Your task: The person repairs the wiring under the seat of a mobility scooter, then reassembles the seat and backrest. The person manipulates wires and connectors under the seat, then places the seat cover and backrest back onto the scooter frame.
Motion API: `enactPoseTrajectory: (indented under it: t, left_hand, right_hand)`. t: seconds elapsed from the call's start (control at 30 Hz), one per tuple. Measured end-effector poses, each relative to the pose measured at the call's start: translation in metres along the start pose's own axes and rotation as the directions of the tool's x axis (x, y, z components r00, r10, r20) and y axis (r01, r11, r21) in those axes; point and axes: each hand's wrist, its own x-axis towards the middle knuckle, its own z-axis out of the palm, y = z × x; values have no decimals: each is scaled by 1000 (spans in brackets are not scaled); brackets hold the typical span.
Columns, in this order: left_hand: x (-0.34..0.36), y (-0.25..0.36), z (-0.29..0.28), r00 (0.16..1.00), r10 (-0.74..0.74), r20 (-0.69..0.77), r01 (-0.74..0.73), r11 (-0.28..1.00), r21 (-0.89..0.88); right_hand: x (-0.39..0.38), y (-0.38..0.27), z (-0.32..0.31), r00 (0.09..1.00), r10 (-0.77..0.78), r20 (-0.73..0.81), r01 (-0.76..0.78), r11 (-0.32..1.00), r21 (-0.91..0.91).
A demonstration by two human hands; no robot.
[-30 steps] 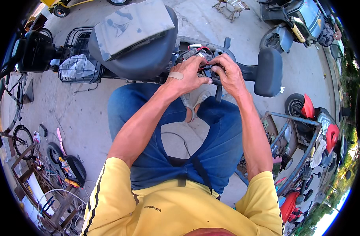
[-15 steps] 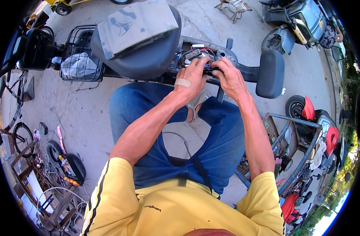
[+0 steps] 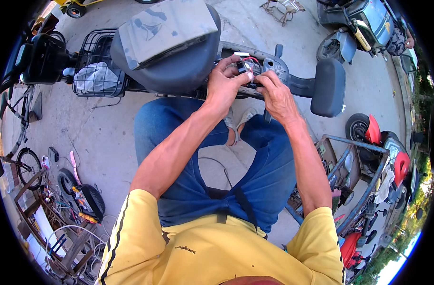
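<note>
Left grip (image 3: 221,89) has shifted leftward, black part (image 3: 241,67) pinched inside.

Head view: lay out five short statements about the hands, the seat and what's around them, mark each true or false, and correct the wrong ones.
1. The left hand holds a small black part. True.
2. The right hand grips the backrest. False: the right hand is beside the left one, apart from the backrest.
3. A dusty grey box lies on the seat. True.
4. The plastic bag lies on the ground. False: the plastic bag is in the wire basket.
5. A red wire shows close to the hands. True.
</note>
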Motion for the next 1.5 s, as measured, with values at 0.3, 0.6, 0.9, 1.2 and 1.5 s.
enactPoseTrajectory:
  t: [0.3, 0.6, 0.9, 1.2, 1.5]
  left_hand:
    - [-9, 0, -8, 999, 5, 48, -1, 998, -68]
    - [-26, -12, -18, 965, 96, 243, -206, 852, 481]
    - [-3, -17, -11, 875, 420, 241, -450, 525, 723]
    - [5, -16, -14, 890, 326, 319, -440, 431, 787]
    - [4, -8, -12, 871, 301, 389, -475, 304, 826]
  right_hand:
    - [4, 9, 4, 996, 22, -83, -26, 999, -46]
    - [13, 13, 8, 979, 157, -130, -149, 987, 64]
    - [12, 8, 3, 985, 142, -100, -130, 984, 122]
    - [11, 9, -2, 997, 55, -57, -49, 993, 110]
    - [19, 7, -6, 995, 95, 11, -95, 995, 30]
